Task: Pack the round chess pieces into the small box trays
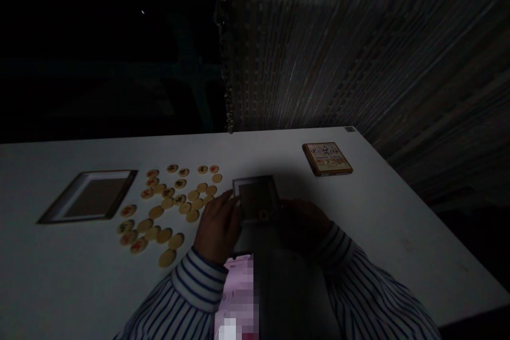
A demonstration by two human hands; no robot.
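My left hand [217, 226] is closed on the left side of a small shallow box [255, 176], its fingers along the rim. At the box's right side, in deep shadow, my right hand [305, 223] is closed round the edge; its fingertips barely show. The box is tilted so its dark inside faces me, and a small pale round shape [263, 215] shows near its lower edge. Left of my left hand, several round Chinese chess pieces [167, 203] lie scattered, some with red or black characters up, others plain side up.
An open shallow tray [129, 183] lies at the left on the white table [398, 255]. A flat box with a printed cover [329, 159] lies at the back right. A lit phone screen [239, 297], partly pixelated, is below my left hand. Beyond the table hangs a strand curtain [298, 64].
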